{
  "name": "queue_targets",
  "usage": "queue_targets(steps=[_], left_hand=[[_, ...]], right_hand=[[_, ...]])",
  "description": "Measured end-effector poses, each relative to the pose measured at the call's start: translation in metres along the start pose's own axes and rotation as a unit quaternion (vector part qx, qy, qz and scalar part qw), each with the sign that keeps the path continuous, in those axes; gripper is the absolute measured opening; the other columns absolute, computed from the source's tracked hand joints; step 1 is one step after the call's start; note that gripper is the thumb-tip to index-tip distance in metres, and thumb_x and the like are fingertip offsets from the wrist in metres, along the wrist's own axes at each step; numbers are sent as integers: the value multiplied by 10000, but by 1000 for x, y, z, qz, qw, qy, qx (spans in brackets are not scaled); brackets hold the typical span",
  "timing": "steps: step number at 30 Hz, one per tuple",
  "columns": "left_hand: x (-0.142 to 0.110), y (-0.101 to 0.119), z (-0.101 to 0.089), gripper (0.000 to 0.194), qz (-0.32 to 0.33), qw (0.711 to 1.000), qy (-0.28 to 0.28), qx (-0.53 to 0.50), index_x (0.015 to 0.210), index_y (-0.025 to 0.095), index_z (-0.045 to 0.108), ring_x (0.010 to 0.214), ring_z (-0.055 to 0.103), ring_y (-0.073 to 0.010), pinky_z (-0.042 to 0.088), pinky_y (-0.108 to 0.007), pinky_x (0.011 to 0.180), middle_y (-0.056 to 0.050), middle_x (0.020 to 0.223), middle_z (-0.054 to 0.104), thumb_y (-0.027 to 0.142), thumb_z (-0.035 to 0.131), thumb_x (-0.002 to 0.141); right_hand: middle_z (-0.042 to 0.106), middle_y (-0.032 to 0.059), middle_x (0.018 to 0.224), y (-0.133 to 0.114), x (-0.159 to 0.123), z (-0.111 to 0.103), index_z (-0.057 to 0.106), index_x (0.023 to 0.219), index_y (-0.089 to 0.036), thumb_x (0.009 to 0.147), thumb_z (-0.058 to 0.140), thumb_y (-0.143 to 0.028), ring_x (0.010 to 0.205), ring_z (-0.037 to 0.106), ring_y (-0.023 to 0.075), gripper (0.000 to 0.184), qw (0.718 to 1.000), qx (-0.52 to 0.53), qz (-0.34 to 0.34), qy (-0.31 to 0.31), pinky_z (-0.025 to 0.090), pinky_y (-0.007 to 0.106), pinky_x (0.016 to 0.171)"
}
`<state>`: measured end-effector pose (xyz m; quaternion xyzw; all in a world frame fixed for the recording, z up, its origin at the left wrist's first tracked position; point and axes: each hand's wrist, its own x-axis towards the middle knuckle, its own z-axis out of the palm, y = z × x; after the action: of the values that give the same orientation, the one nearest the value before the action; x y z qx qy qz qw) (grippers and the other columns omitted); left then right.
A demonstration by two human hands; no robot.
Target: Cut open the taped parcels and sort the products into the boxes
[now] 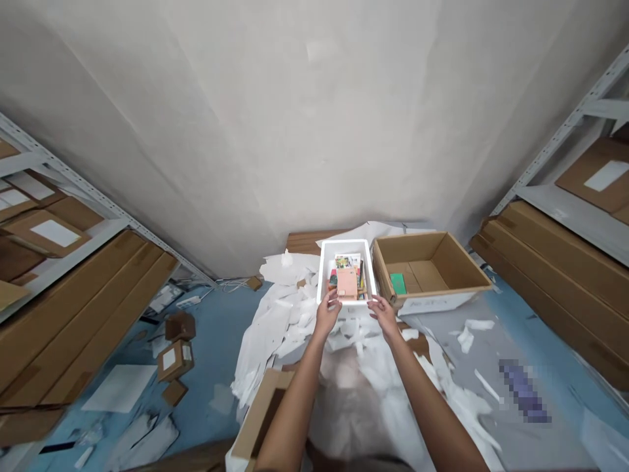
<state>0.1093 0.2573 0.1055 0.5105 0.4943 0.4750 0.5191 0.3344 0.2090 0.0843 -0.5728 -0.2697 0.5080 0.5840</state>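
Both of my arms reach forward to a white plastic bin [322,270] that rests on a heap of white paper. My left hand [327,313] grips the bin's near left corner, fingers curled over the rim. My right hand [384,313] holds the near right corner the same way. Inside the bin lie a pink card or box [346,282] and several colourful small packets [346,262]. Right beside the bin sits an open cardboard box [455,262] with a green item [398,283] on its floor.
Torn white paper [275,328] covers the blue floor around me. Metal shelving with flat cardboard cartons [73,308] lines the left, and more cartons [555,262] line the right. Small brown boxes [174,359] lie on the floor at left. A plain wall stands ahead.
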Motion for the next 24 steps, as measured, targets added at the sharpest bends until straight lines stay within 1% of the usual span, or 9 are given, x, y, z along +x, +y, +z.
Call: queue_targets(steps=[2, 4, 8, 12, 15, 17, 19, 22, 24], left_hand=[[-30, -4, -3, 601, -17, 1000, -20, 13, 1388, 254, 722, 1143, 719, -287, 571, -480, 1055, -146, 1390, 732, 397, 874, 824], [-66, -18, -6, 601, -42, 998, -38, 15, 1400, 262, 721, 1190, 693, -301, 574, -471, 1045, -150, 1471, 685, 371, 870, 828], [-150, -70, -11, 581, -96, 991, -80, 42, 1373, 261, 741, 1318, 622, -351, 524, -522, 1129, -139, 1517, 640, 293, 852, 803], [-238, -129, -18, 574, -143, 980, -117, 76, 1326, 247, 756, 1497, 482, -395, 336, -573, 1301, -140, 1525, 622, 238, 848, 759], [-290, -162, -22, 665, -193, 965, -145, 104, 1363, 252, 725, 1628, 290, -438, 194, -597, 1355, -146, 1665, 505, 249, 888, 718], [-314, -178, -24, 746, -210, 954, -142, 160, 1444, 243, 670, 1684, 120, -460, 122, -624, 1360, -151, 1773, 361, 251, 880, 728], [-329, -189, -26, 811, -219, 938, -122, 241, 1553, 217, 581, 1697, 36, -460, 88, -644, 1354, -172, 1819, 258, 241, 828, 781], [-340, -202, -32, 805, -225, 911, -104, 328, 1639, 182, 491, 1672, 148, -443, 132, -637, 1344, -224, 1771, 322, 222, 727, 871], [-344, -210, -36, 680, -217, 905, -119, 345, 1577, 174, 575, 1609, 278, -432, 193, -618, 1332, -236, 1659, 463, 192, 671, 905]], right_hand=[[803, 77, 1036, 6, -30, -8, 760, 1133, -274, 655, 863, -536, 1027, 743, 296, 555, 1000, -12, 5, 22, 587, 381, 794], [802, 94, 1099, 22, -65, -20, 763, 1163, -266, 661, 838, -536, 1049, 735, 300, 575, 998, -35, 12, 49, 590, 400, 823], [767, 137, 1319, 78, -142, -50, 772, 1256, -252, 668, 816, -522, 1135, 715, 322, 648, 990, -103, 30, 90, 581, 469, 939], [728, 121, 1435, 144, -213, -83, 784, 1283, -277, 699, 789, -536, 1234, 680, 340, 639, 979, -167, 48, 106, 525, 530, 1078], [729, 94, 1435, 186, -249, -108, 802, 1230, -288, 700, 769, -517, 1325, 636, 354, 579, 965, -218, 82, 119, 456, 560, 1180], [726, 75, 1431, 209, -265, -122, 809, 1192, -291, 699, 771, -468, 1404, 584, 353, 525, 952, -266, 96, 114, 383, 559, 1257], [706, 74, 1448, 228, -276, -132, 802, 1209, -279, 694, 779, -390, 1459, 534, 352, 527, 937, -319, 107, 98, 329, 549, 1299], [648, 116, 1497, 251, -289, -143, 747, 1344, -228, 694, 754, -267, 1481, 491, 364, 651, 908, -394, 111, 85, 323, 542, 1300], [623, 141, 1493, 262, -293, -147, 708, 1406, -204, 714, 716, -208, 1445, 495, 366, 692, 889, -438, 103, 87, 353, 520, 1272]])
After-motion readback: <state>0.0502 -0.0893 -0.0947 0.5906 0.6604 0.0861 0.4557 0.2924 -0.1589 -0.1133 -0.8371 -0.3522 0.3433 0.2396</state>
